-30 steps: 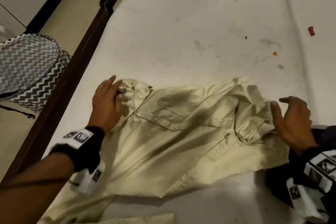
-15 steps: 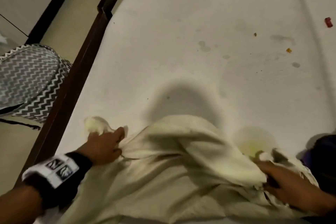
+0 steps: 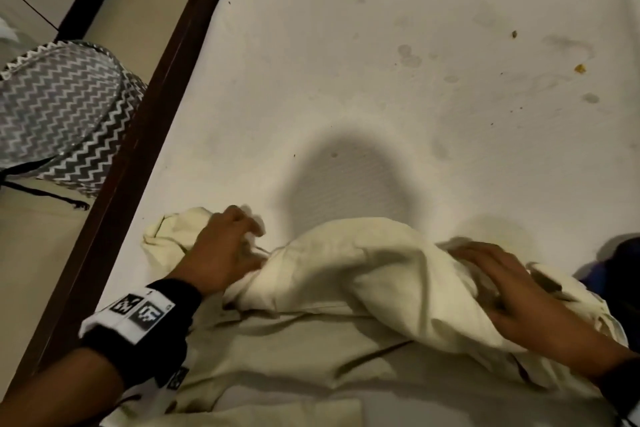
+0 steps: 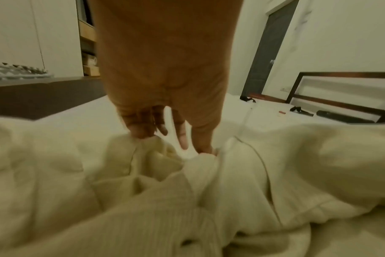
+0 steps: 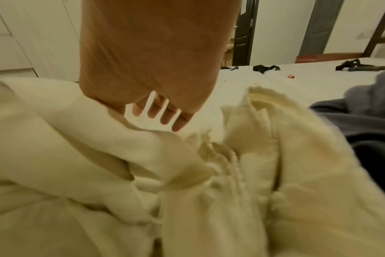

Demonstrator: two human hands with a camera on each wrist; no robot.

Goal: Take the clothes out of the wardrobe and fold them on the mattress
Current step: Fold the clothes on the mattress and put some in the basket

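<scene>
A cream shirt [image 3: 346, 274] lies bunched in a thick fold across the near part of the white mattress [image 3: 346, 80]. My left hand [image 3: 221, 250] is at the shirt's left end, beside the collar. In the left wrist view the left hand [image 4: 171, 139] has fingers pointing down, and its fingertips [image 4: 203, 147] touch the shirt [image 4: 275, 173] with a gap between thumb and fingers. My right hand [image 3: 495, 274] lies flat on the fold's right end. Its spread, straight fingers [image 5: 158, 114] hover over the shirt [image 5: 77, 139].
A dark wooden bed frame [image 3: 138, 149] runs along the mattress's left edge, with a grey chevron laundry basket [image 3: 59, 107] on the floor beyond it. A dark blue garment [image 3: 620, 270] sits at the right. Small crumbs [image 3: 580, 68] and black straps [image 5: 265, 67] lie farther up the mattress.
The shirt lay spread flat, then both hands gripped its far edge and pulled it toward me into a rolled fold. Both hands have now loosened, the right one flattening on the cloth.
</scene>
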